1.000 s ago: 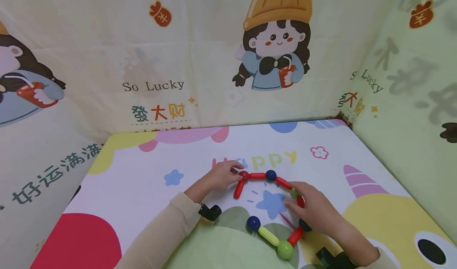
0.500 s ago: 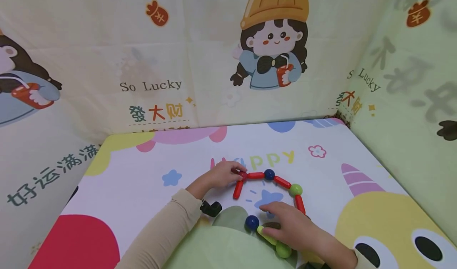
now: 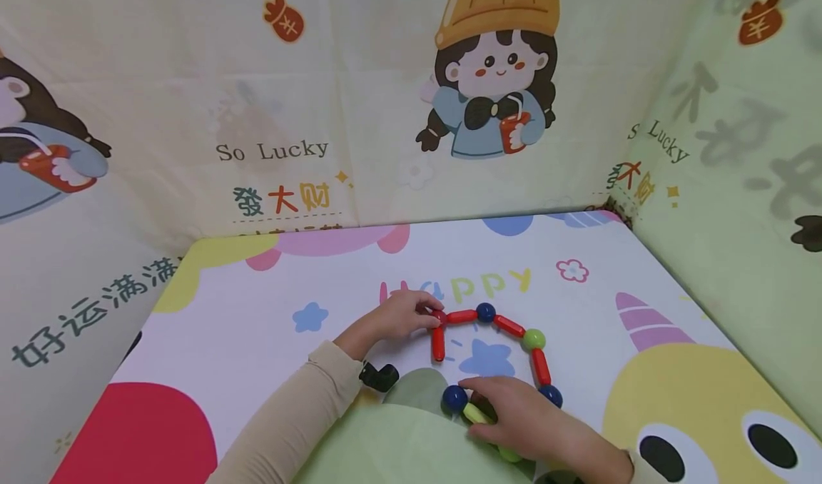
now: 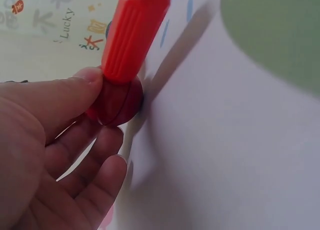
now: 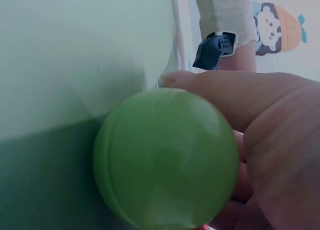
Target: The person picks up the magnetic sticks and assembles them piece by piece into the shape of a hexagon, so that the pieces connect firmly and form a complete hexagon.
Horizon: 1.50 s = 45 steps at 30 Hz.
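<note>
A curved chain of magnetic-looking balls and rods lies on the patterned table. My left hand [image 3: 401, 313] pinches the red ball [image 4: 117, 102] at its far left end, from which a red rod [image 3: 438, 345] points toward me. Past more red rods, a blue ball [image 3: 486, 313] and a green ball [image 3: 534, 339], the chain bends to another blue ball [image 3: 550, 396]. My right hand [image 3: 523, 420] reaches over the near part, thumb and index finger apart on either side of a yellow-green rod [image 3: 475, 414]. That rod joins a blue end ball [image 3: 454, 398] to a large green ball [image 5: 167, 160], mostly hidden by the hand in the head view.
Printed cloth walls [image 3: 379, 98] with cartoon figures stand behind and beside the table [image 3: 257, 341]. A dark wrist device [image 3: 379, 377] sits at my left cuff.
My right hand has left the chain's right side and moved down and left to the yellow-green rod. The loose red rod's near end has swung right; the left hand stays on the red ball.
</note>
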### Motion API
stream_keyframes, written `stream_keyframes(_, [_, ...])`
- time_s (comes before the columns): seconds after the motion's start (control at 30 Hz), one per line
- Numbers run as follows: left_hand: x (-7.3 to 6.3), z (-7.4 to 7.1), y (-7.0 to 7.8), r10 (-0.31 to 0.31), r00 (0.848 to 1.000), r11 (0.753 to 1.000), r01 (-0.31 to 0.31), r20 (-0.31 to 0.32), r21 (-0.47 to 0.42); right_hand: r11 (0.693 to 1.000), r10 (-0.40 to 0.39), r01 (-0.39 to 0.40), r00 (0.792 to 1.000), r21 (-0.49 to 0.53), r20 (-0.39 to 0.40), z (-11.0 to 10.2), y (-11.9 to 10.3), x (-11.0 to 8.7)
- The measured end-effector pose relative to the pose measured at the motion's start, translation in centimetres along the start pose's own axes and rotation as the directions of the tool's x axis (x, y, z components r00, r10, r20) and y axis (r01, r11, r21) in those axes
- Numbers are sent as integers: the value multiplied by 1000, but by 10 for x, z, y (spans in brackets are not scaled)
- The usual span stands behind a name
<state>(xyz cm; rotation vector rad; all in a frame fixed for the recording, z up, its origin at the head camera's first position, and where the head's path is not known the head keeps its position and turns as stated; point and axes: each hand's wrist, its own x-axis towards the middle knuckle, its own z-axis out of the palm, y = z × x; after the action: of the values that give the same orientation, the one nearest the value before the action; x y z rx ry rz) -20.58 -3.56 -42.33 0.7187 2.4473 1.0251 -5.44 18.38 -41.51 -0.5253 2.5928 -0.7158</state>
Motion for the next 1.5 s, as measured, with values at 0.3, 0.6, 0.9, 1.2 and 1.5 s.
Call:
stream_keyframes(0.3, [-1, 2, 4, -13, 1000, 1000, 13, 0, -8, 998, -18, 17, 1000, 66, 12, -1, -1, 3])
stream_keyframes(0.6, [-5, 4, 4, -10, 1000, 1000, 10, 11, -24, 996, -58, 60, 998, 65, -31, 0, 1, 5])
stream_keyframes(0.9, [-7, 6, 1, -4, 1000, 999, 5, 16, -36, 992, 18, -14, 999, 128, -32, -2, -1, 12])
stream_keyframes(1.2, [-13, 4, -1, -12, 1000, 1000, 11, -28, -26, 998, 22, -17, 997, 65, -75, -9, 1, 16])
stream_keyframes(1.5, [-25, 0, -8, 0, 998, 1000, -1, -61, -17, 991, 8, -35, 978, -126, -210, -14, 7, 17])
